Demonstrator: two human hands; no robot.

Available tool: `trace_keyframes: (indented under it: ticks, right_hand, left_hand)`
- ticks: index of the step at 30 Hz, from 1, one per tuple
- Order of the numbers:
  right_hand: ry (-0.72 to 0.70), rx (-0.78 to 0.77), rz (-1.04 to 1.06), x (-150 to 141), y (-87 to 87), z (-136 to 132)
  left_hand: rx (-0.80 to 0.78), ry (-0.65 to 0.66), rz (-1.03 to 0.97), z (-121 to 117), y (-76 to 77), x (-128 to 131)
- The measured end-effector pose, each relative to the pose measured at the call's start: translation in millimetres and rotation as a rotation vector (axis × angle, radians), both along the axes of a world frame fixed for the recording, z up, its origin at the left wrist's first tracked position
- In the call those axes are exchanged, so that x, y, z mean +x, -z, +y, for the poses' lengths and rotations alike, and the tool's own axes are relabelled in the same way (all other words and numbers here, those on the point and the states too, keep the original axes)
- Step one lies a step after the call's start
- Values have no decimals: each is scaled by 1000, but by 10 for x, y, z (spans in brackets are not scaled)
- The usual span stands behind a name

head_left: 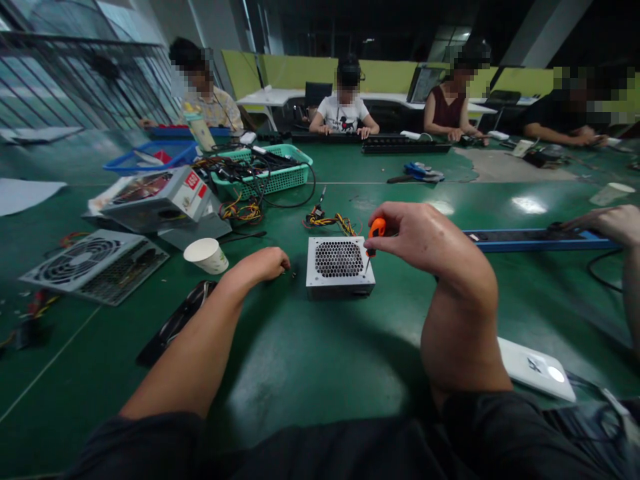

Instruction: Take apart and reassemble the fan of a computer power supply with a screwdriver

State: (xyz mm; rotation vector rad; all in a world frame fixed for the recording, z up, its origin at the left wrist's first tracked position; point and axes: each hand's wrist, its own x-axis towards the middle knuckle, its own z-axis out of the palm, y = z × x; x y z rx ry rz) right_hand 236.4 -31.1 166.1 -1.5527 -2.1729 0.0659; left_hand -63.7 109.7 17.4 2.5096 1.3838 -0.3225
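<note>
A grey metal computer power supply (316, 283) with a honeycomb grille sits on the green table in front of me, its bundle of coloured wires (334, 221) lying behind it. My right hand (415, 233) grips an orange and black screwdriver (377, 228). The tool points down, and its thin shaft meets the top face near the right corner. Left of the power supply, my left hand (270, 263) rests low at the table with its fingers curled in. Whatever they may hold is hidden. Tiny bits, perhaps screws (294, 274), lie beside those fingertips.
At left are a paper cup (206, 256), an opened power supply with a fan (95, 263), stacked units (155, 200) and a green basket (280, 175) of cables. A white power bank (535, 367) lies right. Another person's hand (610, 223) touches a blue-edged strip (530, 240). Several people sit opposite.
</note>
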Motion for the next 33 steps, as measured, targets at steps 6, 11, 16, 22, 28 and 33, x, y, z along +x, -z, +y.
trace_keyframes:
  ticks: [6,11,16,22,28,33]
  right_hand:
    - [-20,-46,-22,-56,-18,-13]
    - [-33,-110,-43,-72,-24,-15]
    - [-115,-204,-66,-67,-16,-27]
    - [-207,-280,-82,-48,5,-28]
    - [-279,-315,-91,-25,49,23]
    - [-316,-302,-133,-19,58,-7]
  left_hand:
    - [25,17,42,63,75,-40]
    - [71,-20,1,81,69,-51]
    - [197,-117,-116,8,-66,5]
    - [195,-228,-636,-222,-271,207]
    - [-86,-94,-1069,-601,-278,614]
    - [-93,55,-1040,-841,-192,849]
